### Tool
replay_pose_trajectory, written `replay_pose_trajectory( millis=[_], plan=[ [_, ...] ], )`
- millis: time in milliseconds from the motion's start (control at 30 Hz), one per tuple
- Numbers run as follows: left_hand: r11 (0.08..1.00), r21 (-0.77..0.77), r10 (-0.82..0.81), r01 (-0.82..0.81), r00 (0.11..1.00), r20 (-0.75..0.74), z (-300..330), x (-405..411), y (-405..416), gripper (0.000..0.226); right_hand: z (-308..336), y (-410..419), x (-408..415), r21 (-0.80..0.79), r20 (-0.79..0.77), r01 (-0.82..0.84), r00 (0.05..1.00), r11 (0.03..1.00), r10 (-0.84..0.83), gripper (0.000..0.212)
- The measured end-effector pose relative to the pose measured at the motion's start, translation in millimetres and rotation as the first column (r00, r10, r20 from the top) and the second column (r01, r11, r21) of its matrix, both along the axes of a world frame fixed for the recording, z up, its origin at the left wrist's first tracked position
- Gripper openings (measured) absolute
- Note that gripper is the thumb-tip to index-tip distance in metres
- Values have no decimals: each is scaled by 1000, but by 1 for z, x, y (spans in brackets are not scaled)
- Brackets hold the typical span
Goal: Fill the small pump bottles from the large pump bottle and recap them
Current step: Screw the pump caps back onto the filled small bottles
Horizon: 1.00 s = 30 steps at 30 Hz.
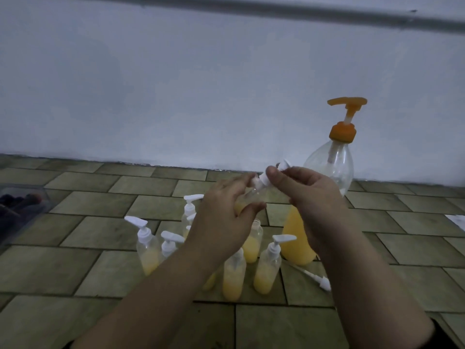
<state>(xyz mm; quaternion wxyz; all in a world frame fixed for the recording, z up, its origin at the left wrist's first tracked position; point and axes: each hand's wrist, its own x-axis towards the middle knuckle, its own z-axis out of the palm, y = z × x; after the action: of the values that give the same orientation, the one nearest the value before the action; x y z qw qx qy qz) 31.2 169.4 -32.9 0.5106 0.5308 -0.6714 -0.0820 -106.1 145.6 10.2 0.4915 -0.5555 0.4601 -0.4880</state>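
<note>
The left hand wraps its fingers and thumb around a small clear bottle, held tilted in the air with yellow liquid in its lower part. The right hand pinches the white pump cap at that bottle's neck between thumb and fingertips. Below the hands, on the tiled floor, stands a cluster of small pump bottles partly filled with yellow liquid, most wearing white pump caps; one uncapped bottle stands among them. A loose white pump with its tube lies on the floor just right of the cluster. Behind the right hand stands the large pump bottle with an orange pump, yellow liquid low inside it, close to the pale wall.
</note>
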Motion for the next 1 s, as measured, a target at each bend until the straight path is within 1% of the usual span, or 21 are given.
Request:
replay_pose_trajectory(
  millis=[67, 133, 267, 333, 400, 467, 533, 567, 600, 667, 700, 833, 900, 1000],
  plan=[
    [999, 35, -20, 22, 999, -47, 5, 3, -3, 49, 4, 0, -3, -2, 134, -63, 989, 998, 63, 40],
    [999, 28, -28, 29, 998, -49, 7, 2, -4, 49, 5, 1, -1, -31, 206, -52, 977, 998, 57, 40],
    [999, -52, 8, -6, 999, 37, 7, -4, -6, 49, 7, 3, 6, -47, 174, 90, 981, 995, -81, 52],
    [997, -75, 26, -23, 999, 40, 5, -4, -9, 49, 6, 3, 9, -83, 152, 144, 980, 986, -130, 49],
    [997, -76, 26, -23, 999, 26, 7, -4, -10, 48, 7, 3, 11, -125, 114, 157, 983, 980, -143, 44],
    [998, -65, 13, -11, 999, 33, 11, -3, -14, 47, 11, 1, 6, -162, -2, 99, 995, 982, -100, 43],
    [1000, 3, -4, 3, 1000, 22, 18, 2, -24, 47, 16, 1, -5, -181, -124, 27, 991, 983, -50, 49],
    [999, 49, -3, 3, 1000, -3, 22, 5, -31, 47, 17, 2, -11, -188, -148, 26, 988, 982, -54, 53],
    [996, 93, 6, -2, 999, -40, 26, 9, -39, 46, 16, 4, -19, -200, -143, 52, 986, 978, -81, 55],
    [984, 176, 29, -8, 993, -114, 33, 15, -56, 44, 11, 13, -37, -262, -73, 135, 984, 956, -160, 53],
    [975, 223, 34, -5, 991, -127, 35, 17, -64, 43, 7, 17, -46, -291, -36, 166, 982, 942, -184, 51],
    [919, 393, 49, -25, 997, -51, 31, 19, -95, 37, -19, 32, -77, -342, 106, 203, 979, 918, -177, 53],
    [890, 449, 70, -79, 997, 37, 21, 18, -106, 33, -32, 35, -91, -336, 181, 239, 966, 911, -187, 53],
    [830, 541, 65, -137, 987, 149, 5, 18, -118, 27, -54, 36, -107, -301, 229, 316, 940, 899, -254, 47]
  ],
)
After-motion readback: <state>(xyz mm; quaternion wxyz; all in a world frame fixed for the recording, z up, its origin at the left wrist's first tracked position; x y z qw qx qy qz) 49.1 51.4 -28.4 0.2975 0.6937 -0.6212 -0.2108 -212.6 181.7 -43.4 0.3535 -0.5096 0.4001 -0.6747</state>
